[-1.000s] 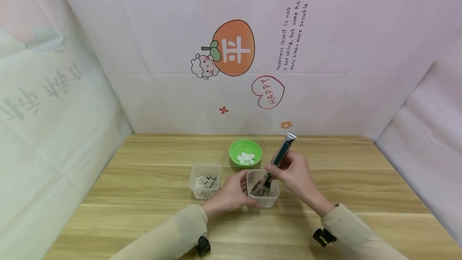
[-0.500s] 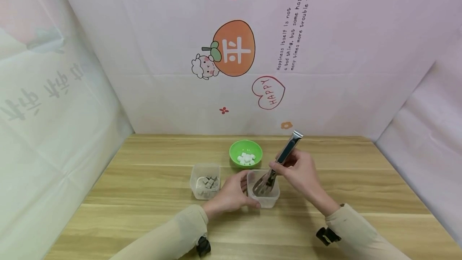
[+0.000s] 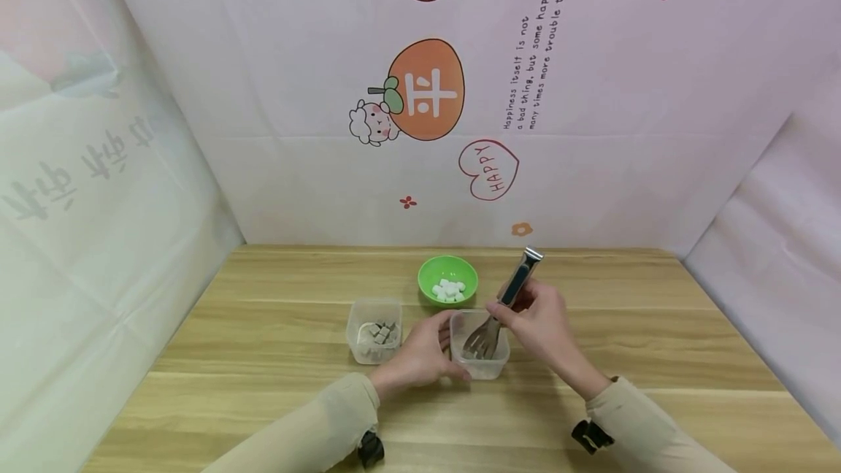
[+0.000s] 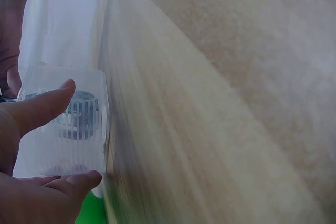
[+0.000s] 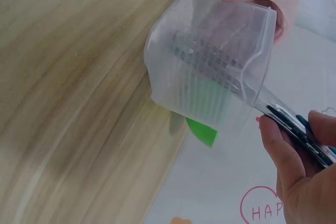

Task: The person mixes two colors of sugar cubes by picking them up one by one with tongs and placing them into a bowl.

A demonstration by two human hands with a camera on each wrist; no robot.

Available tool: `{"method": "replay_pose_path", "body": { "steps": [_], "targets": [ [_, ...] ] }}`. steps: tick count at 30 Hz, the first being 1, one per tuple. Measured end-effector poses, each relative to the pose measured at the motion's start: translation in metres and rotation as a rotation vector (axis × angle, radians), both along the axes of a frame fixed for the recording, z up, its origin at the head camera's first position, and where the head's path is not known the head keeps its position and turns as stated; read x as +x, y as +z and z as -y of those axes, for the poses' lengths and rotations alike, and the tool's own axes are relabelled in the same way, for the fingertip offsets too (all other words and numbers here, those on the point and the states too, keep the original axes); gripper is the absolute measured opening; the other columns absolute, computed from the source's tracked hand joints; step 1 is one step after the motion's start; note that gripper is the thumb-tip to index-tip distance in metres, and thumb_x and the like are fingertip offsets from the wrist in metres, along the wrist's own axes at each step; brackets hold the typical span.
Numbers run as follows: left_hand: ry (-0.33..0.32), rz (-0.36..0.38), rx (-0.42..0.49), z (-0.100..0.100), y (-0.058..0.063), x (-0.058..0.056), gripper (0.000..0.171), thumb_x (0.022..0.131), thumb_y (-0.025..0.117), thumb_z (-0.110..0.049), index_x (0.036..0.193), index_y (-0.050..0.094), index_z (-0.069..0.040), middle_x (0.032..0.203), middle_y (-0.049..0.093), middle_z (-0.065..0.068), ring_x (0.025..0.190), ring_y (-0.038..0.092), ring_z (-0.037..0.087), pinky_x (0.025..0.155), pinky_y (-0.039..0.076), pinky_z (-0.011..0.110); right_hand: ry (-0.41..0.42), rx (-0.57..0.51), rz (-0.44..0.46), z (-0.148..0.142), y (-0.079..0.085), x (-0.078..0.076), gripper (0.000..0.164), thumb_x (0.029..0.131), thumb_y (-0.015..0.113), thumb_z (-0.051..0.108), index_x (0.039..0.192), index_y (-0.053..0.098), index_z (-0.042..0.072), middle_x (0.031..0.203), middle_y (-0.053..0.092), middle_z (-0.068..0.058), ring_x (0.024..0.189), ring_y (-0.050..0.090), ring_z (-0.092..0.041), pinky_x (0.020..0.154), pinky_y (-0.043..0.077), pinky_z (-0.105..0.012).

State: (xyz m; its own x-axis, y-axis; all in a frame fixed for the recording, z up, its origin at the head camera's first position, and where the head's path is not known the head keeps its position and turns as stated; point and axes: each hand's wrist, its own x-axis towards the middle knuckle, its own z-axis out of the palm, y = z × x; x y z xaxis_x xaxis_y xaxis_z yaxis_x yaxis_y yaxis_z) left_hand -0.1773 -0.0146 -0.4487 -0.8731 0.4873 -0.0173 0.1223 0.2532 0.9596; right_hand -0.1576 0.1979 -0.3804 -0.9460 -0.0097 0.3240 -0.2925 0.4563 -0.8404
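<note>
My left hand (image 3: 423, 352) grips a clear plastic container (image 3: 482, 369) from its left side, thumb at the near wall and fingers at the far one. My right hand (image 3: 539, 316) pinches a pair of metal tongs (image 3: 517, 283) by the dark-inlaid handle. Their slotted heads reach down inside this container, and in the right wrist view the tongs (image 5: 283, 121) slant in through its mouth, heads showing blurred through the wall. From the left wrist, my thumb lies along the cloudy container (image 4: 52, 156). Whether the heads hold anything, I cannot tell.
A second clear container (image 3: 358, 345) with several greyish cubes stands left of my left hand. Just behind the gripped container is a green bowl (image 3: 427, 276) with several white pieces in it. All stand on a wooden table (image 3: 276, 312), with a printed cloth wall (image 3: 315, 188) behind.
The tongs first tilted right, then came back left and slightly lower with my right hand. Their heads now look turned and closer together. My left hand and its container stay in place.
</note>
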Motion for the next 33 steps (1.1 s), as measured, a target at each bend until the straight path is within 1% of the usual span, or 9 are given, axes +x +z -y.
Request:
{"method": "replay_pose_path", "body": {
  "steps": [4,8,11,14,19,23,27,33],
  "targets": [
    [-0.014,0.020,0.036,0.000,0.000,0.000,0.109,0.063,0.091,0.018,0.157,0.039,0.002,0.160,0.044,0.020,0.147,0.044,0.035,0.120,0.040,0.037,-0.031,-0.023,0.015,-0.004,0.002,0.000,0.014,0.090,0.083,0.003,0.093,0.070,-0.001,0.080,0.072,-0.009,0.071,0.069,-0.019,0.058,0.059,-0.025],
    [-0.021,0.041,0.056,0.000,0.000,0.000,0.115,0.060,0.089,0.021,0.160,0.034,0.003,0.161,0.042,0.021,0.148,0.042,0.036,0.122,0.037,0.039,-0.053,-0.054,0.028,-0.008,0.007,-0.001,0.015,0.090,0.083,0.004,0.093,0.070,-0.003,0.082,0.073,-0.011,0.072,0.070,-0.022,0.058,0.060,-0.025],
    [-0.023,0.041,0.052,0.001,0.000,0.000,0.117,0.060,0.089,0.021,0.160,0.032,0.004,0.161,0.042,0.022,0.148,0.042,0.036,0.122,0.036,0.039,-0.048,-0.087,0.022,-0.011,0.010,-0.002,0.017,0.091,0.082,0.004,0.095,0.069,-0.005,0.083,0.073,-0.014,0.073,0.071,-0.027,0.059,0.063,-0.028],
    [-0.019,0.034,0.026,0.002,0.001,0.000,0.116,0.061,0.090,0.019,0.160,0.032,0.004,0.161,0.042,0.022,0.148,0.042,0.035,0.122,0.036,0.038,-0.041,-0.133,0.019,-0.014,0.014,-0.004,0.018,0.091,0.082,0.002,0.097,0.068,-0.008,0.084,0.072,-0.016,0.073,0.073,-0.029,0.064,0.066,-0.033],
    [-0.006,0.015,-0.015,0.004,0.000,0.000,0.116,0.062,0.093,0.014,0.160,0.031,0.005,0.161,0.043,0.021,0.147,0.043,0.034,0.122,0.037,0.036,-0.046,-0.213,0.039,-0.017,0.022,-0.006,0.020,0.092,0.080,0.000,0.099,0.066,-0.013,0.087,0.073,-0.018,0.074,0.073,-0.021,0.070,0.068,-0.037],
    [0.000,-0.003,0.005,0.005,0.000,0.002,0.115,0.061,0.093,0.015,0.159,0.033,0.006,0.160,0.044,0.023,0.147,0.043,0.036,0.122,0.037,0.039,-0.052,-0.238,0.046,-0.019,0.029,-0.009,0.021,0.093,0.079,0.000,0.100,0.065,-0.014,0.090,0.073,-0.019,0.075,0.074,-0.019,0.072,0.067,-0.036],
    [-0.009,0.002,0.027,0.006,0.002,0.004,0.115,0.062,0.092,0.017,0.159,0.032,0.006,0.159,0.043,0.024,0.147,0.043,0.037,0.122,0.037,0.041,-0.057,-0.266,0.032,-0.019,0.034,-0.015,0.022,0.093,0.079,0.001,0.102,0.065,-0.014,0.091,0.072,-0.018,0.077,0.074,-0.018,0.073,0.067,-0.034],
    [-0.024,-0.002,0.002,0.007,0.001,0.003,0.115,0.063,0.092,0.016,0.160,0.032,0.004,0.160,0.043,0.023,0.147,0.044,0.035,0.122,0.037,0.038,-0.057,-0.307,0.009,-0.017,0.040,-0.024,0.025,0.093,0.080,0.002,0.102,0.063,-0.015,0.091,0.072,-0.015,0.077,0.074,-0.016,0.074,0.067,-0.034]
  ]
}}
